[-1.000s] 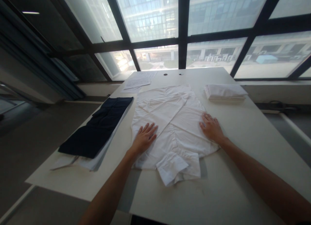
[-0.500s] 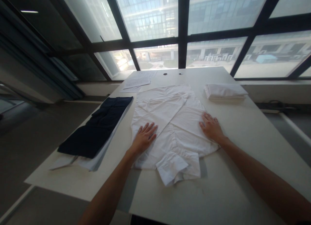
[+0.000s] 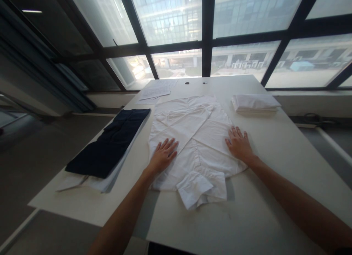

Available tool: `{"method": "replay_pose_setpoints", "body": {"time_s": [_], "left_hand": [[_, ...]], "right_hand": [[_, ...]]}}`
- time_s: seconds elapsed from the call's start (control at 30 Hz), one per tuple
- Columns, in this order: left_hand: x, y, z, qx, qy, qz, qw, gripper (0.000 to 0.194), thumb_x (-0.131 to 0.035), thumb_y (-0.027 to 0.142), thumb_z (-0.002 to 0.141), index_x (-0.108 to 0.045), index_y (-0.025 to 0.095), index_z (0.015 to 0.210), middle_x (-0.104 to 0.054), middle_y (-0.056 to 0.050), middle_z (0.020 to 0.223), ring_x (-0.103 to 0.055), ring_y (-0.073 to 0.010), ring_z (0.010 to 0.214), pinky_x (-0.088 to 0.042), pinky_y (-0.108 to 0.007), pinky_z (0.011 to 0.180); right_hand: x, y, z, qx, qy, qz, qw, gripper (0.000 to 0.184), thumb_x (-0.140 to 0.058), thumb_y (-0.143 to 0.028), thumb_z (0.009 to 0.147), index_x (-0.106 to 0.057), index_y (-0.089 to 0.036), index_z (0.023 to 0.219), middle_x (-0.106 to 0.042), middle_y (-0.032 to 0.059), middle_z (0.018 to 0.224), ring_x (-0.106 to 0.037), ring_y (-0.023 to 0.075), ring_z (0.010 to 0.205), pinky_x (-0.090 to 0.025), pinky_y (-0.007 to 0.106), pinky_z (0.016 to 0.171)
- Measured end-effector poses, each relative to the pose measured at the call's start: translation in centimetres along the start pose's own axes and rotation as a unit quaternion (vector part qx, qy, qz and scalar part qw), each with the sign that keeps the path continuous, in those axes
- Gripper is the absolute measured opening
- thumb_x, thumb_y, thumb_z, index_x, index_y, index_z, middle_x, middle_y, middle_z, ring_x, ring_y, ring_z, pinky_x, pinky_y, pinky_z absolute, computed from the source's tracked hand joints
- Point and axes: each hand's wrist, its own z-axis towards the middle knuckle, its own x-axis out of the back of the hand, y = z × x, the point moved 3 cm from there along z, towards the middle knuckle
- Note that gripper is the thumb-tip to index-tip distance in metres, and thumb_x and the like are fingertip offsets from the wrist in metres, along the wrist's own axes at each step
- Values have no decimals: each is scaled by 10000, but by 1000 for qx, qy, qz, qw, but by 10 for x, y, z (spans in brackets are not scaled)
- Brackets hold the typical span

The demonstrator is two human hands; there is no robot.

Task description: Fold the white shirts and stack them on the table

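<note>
A white shirt point(image 3: 189, 137) lies spread on the white table, its sleeves crossed over the body and its collar end point(image 3: 196, 189) towards me. Wrinkles run across the cloth. My left hand point(image 3: 164, 154) rests flat on the shirt's left part, fingers spread. Along the right edge of the shirt lies my right hand point(image 3: 238, 143), palm down with its fingers apart. Neither hand grips anything.
Dark navy folded clothes point(image 3: 110, 145) lie on white cloth at the left edge of the table point(image 3: 275, 167). Folded white fabric point(image 3: 255, 102) sits at the right. Papers point(image 3: 155, 92) lie at the far left, before large windows.
My right hand's fingers have shifted very slightly at the shirt's right edge. My left hand and the shirt look the same.
</note>
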Motion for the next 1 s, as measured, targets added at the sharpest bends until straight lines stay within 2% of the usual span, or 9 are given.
{"method": "replay_pose_setpoints", "body": {"time_s": [0.1, 0.17, 0.23, 0.33, 0.53, 0.63, 0.8, 0.9, 1.0], "left_hand": [[1, 1, 0, 1, -3, -2, 1000, 538, -344, 479, 1068, -384, 330, 1583, -299, -13, 1675, -192, -279, 1570, -181, -569, 1249], [2, 1, 0, 1, -2, -3, 1000, 538, -343, 479, 1068, -378, 335, 1585, -297, -11, 1676, -191, -275, 1571, -177, -564, 1251], [2, 2, -1, 1, -2, -5, 1000, 537, -340, 477, 1070, -378, 332, 1586, -297, -11, 1676, -190, -274, 1571, -172, -561, 1253], [3, 2, -1, 2, -6, -5, 1000, 536, -341, 474, 1070, -381, 329, 1585, -297, -12, 1676, -190, -277, 1571, -175, -564, 1252], [5, 5, 0, 5, -7, -2, 1000, 540, -322, 484, 1072, -379, 325, 1586, -297, -13, 1676, -196, -276, 1569, -182, -570, 1250], [8, -1, 0, 57, 5, 24, 998, 544, -293, 476, 1077, -381, 308, 1587, -298, -38, 1674, -233, -308, 1557, -173, -634, 1231], [12, -31, -4, 190, 38, 58, 979, 573, -248, 491, 1076, -379, 278, 1591, -306, -107, 1667, -271, -351, 1538, -202, -714, 1183], [12, -44, -6, 220, 33, 40, 974, 598, -226, 504, 1073, -357, 254, 1600, -274, -120, 1677, -232, -345, 1552, -232, -717, 1171], [11, -46, -7, 228, 35, 29, 973, 610, -230, 501, 1070, -359, 225, 1598, -272, -134, 1676, -217, -355, 1554, -240, -727, 1161]], "right_hand": [[7, -23, -8, 75, 15, 17, 997, 573, -330, -362, 1039, -427, -93, 1536, -314, 192, 1653, -208, 317, 1554, -198, 571, 1232], [4, -35, -11, 130, -12, 38, 991, 572, -320, -384, 1051, -417, -121, 1550, -291, 159, 1669, -194, 286, 1563, -199, 530, 1245], [-3, -39, -11, 156, -52, 48, 985, 578, -319, -411, 1057, -413, -138, 1558, -283, 144, 1674, -205, 288, 1561, -207, 530, 1244], [-12, -35, -8, 149, -90, 52, 983, 590, -307, -439, 1063, -400, -155, 1572, -294, 136, 1670, -226, 295, 1554, -224, 542, 1238], [-15, -29, -4, 138, -92, 53, 985, 587, -283, -438, 1068, -384, -182, 1586, -288, 114, 1673, -220, 276, 1557, -219, 530, 1245], [-15, -29, -5, 139, -87, 55, 985, 584, -307, -431, 1059, -378, -201, 1591, -294, 109, 1671, -223, 269, 1557, -222, 532, 1245], [-15, -29, -5, 139, -86, 57, 985, 585, -322, -421, 1052, -387, -190, 1585, -298, 111, 1670, -241, 271, 1551, -236, 528, 1241], [-14, -29, -4, 138, -86, 58, 985, 585, -321, -415, 1052, -396, -170, 1578, -297, 116, 1670, -245, 273, 1550, -233, 523, 1243], [-14, -29, -4, 137, -84, 63, 985, 584, -326, -409, 1051, -399, -165, 1576, -302, 121, 1667, -245, 273, 1550, -232, 524, 1243]]}}
